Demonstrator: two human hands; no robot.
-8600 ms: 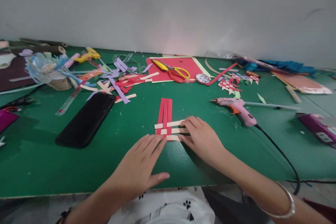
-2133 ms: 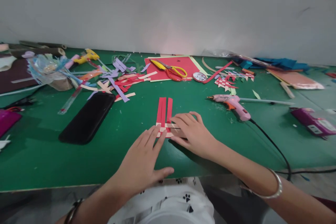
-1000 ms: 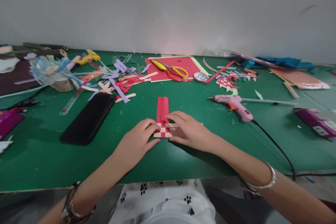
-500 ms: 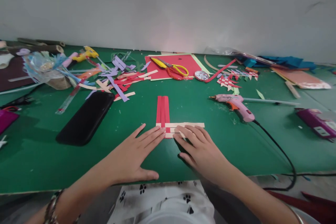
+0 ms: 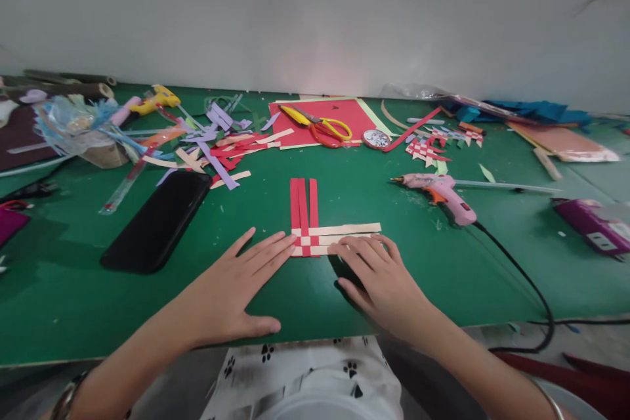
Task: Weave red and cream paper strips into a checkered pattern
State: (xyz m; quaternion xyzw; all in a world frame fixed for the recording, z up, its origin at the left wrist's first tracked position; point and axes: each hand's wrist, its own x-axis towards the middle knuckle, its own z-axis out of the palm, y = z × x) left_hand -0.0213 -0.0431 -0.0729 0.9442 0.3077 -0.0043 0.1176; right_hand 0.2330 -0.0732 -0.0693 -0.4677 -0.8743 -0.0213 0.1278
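Red paper strips [image 5: 300, 203] point away from me and cross cream paper strips [image 5: 344, 230] that run to the right. Where they cross, a small red-and-cream checkered weave [image 5: 306, 242] lies flat on the table. My left hand [image 5: 246, 282] is open, fingers spread, its fingertips touching the left edge of the weave. My right hand [image 5: 377, 275] rests open with its fingertips on the cream strips, covering part of them. The rightmost red strip stands a little apart from the other two.
On the green table [image 5: 236, 210] lie a black phone [image 5: 158, 222] at left and a pink glue gun [image 5: 443, 193] with its cord at right. Behind are scissors [image 5: 317, 125] on red paper [image 5: 354, 111], a heap of paper strips [image 5: 231, 151] and small woven pieces [image 5: 426, 149].
My left hand has slid left, uncovering more of the checkered weave. A gap now shows between the rightmost red strip and the others. My right hand has shifted slightly right.
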